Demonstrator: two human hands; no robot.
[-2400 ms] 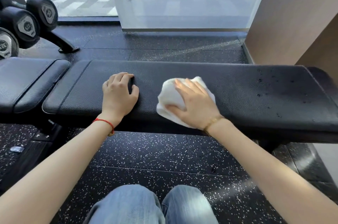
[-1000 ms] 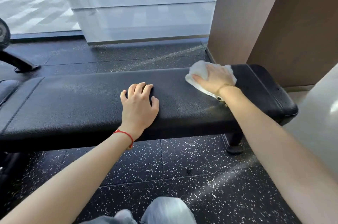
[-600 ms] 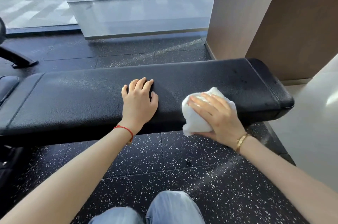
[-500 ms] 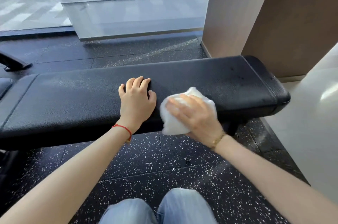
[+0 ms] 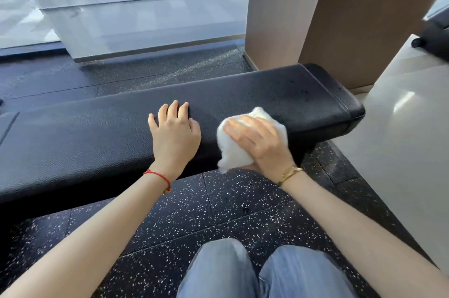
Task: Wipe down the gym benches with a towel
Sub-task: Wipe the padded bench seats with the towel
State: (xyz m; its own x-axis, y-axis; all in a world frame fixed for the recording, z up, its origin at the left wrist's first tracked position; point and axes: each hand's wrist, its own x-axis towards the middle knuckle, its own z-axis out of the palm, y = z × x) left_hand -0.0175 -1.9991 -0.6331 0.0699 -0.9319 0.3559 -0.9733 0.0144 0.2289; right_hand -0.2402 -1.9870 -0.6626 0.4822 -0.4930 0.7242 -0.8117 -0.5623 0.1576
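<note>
Towel (image 5: 233, 149): white, bunched; pressed against the near front edge of the bench, draping down over that edge, toward the bench's right end.
Right hand (image 5: 258, 143): laid over the towel, fingers (image 5: 239, 127) extended and slightly spread across the cloth, thumb hidden beneath; whether the thumb curls round the cloth from below cannot be told. Somewhat blurred.
Gold bracelet (image 5: 290, 173): on the right wrist, just below the bench's near edge.
Bench (image 5: 97, 132): black padded top with grained surface, running left to right; rounded right end with a stitched seam; a few small dark specks on the top near that end.
Left hand (image 5: 173, 133): flat on the bench top, just left of the towel and not touching it; fingers spread and relaxed, fingertips pointing to the bench's far edge, palm down near the front edge.
Red cord (image 5: 158, 177): around the left wrist, over the bench's near edge.
Second pad (image 5: 7, 120): black, only a corner visible, at the left end of the bench.
Floor (image 5: 218, 212): black rubber tiles with white flecks, under and around the bench.
Knees (image 5: 262, 273): two, in light blue denim, in front of the bench, at the bottom of the view.
Glass panel (image 5: 145, 11): frosted, beyond the bench.
Brown column (image 5: 328, 13): behind the bench's right end.
Pale surface (image 5: 408, 127): smooth, light-coloured, to the right of the bench.
</note>
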